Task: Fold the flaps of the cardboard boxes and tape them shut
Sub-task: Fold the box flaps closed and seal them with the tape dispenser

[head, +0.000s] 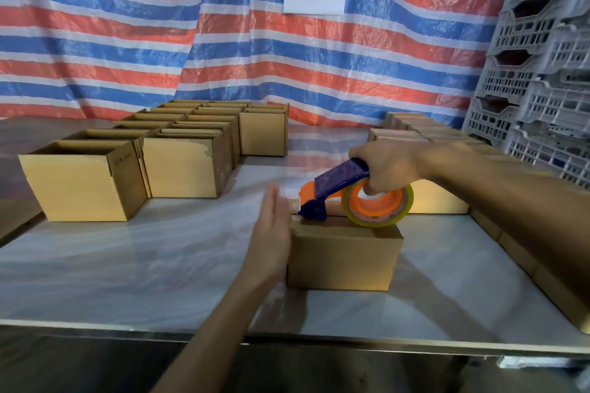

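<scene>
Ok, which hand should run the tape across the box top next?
Right. The right hand holds the dispenser, its front end resting on the box top. The left hand lies flat against the box's left side, holding nothing.

A single wide-angle camera on the person's head looks forward and down across the table (134, 268) from its near edge, close enough that a cardboard box (341, 262) on the table sits large mid-frame; beyond the table's far edge hangs a striped tarp (111, 41)
</scene>
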